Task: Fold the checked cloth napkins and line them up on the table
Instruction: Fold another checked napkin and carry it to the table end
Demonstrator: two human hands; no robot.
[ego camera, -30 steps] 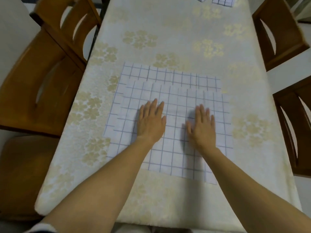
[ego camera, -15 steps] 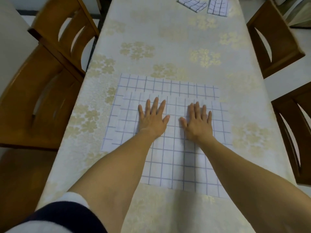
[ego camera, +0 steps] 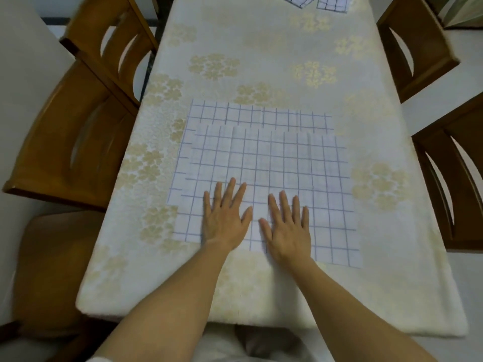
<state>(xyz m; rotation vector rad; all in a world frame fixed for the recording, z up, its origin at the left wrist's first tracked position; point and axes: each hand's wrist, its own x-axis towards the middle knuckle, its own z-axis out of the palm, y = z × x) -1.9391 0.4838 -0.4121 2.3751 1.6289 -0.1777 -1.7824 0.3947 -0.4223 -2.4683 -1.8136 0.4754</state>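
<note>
My left hand (ego camera: 225, 220) and right hand (ego camera: 287, 229) lay flat, fingers spread, holding nothing, pressing the white blue-checked cloth napkin (ego camera: 274, 163).

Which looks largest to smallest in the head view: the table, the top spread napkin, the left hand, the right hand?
1. table
2. top spread napkin
3. left hand and right hand: they look alike in size, so I do not rank them.

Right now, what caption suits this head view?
Left hand and right hand flat on a checked napkin on the table.
</note>
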